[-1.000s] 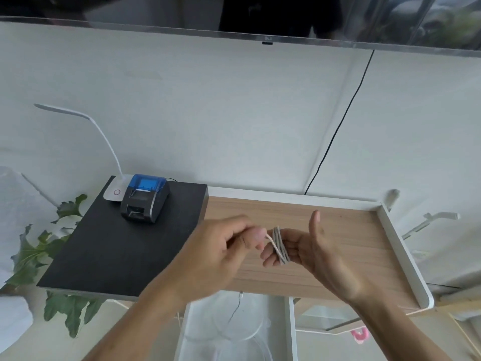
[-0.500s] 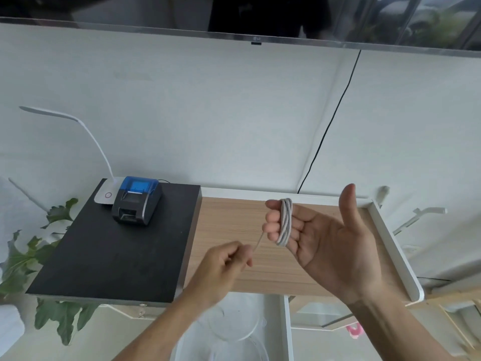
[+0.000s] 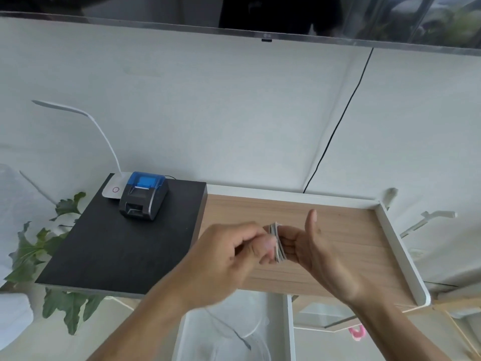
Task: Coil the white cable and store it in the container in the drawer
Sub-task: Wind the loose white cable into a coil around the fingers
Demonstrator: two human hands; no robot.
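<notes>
The white cable [image 3: 278,242] is wound in several loops around the fingers of my right hand [image 3: 318,252], which is held palm up with the thumb raised over the wooden desk top. My left hand [image 3: 234,252] is pressed against those fingers, pinching the cable's loose end at the coil. Below the desk edge the white drawer [image 3: 290,332] stands pulled out, and a clear container [image 3: 235,334] with a thin cable in it lies inside, partly hidden by my left forearm.
A blue and black label printer [image 3: 143,195] and a white desk lamp [image 3: 113,188] stand on a black board [image 3: 117,246] at the left. The wooden desk [image 3: 338,222] has a raised white rim. A plant [image 3: 33,251] is at far left. A black cord [image 3: 335,121] runs down the wall.
My left hand has come up from below the coil to my right fingers with the cable end. My right hand has lowered slightly toward the desk.
</notes>
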